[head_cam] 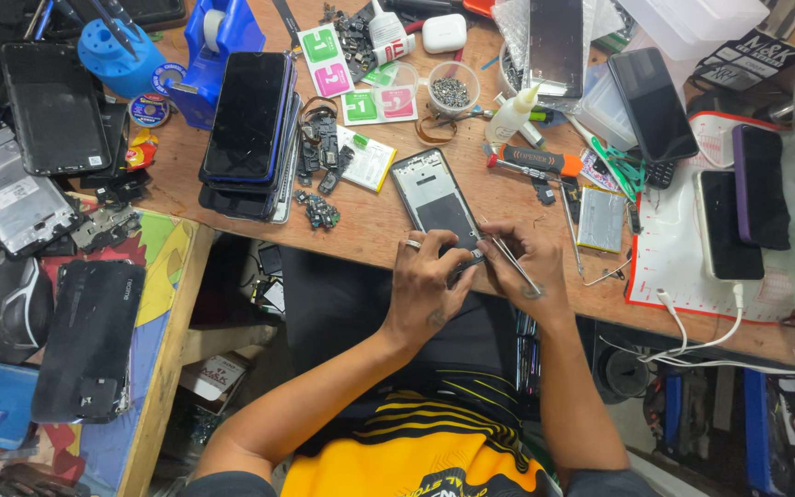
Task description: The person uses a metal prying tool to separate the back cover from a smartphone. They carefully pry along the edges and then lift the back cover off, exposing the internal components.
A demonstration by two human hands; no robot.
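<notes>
An opened phone frame (432, 195) with its back off lies on the wooden bench (388, 221) near the front edge. My left hand (430, 281), a ring on one finger, grips the frame's lower end. My right hand (524, 262) holds thin metal tweezers (514, 260) with the tips at the bottom edge of the frame, beside my left fingers. Both forearms reach in from below.
A stack of dark phones (248, 129) and loose small parts (322, 210) lie left of the frame. An orange-handled screwdriver (534, 160), a glue bottle (513, 115), a cup of screws (452, 89), a battery (600, 219) and charging phones (727, 225) sit to the right.
</notes>
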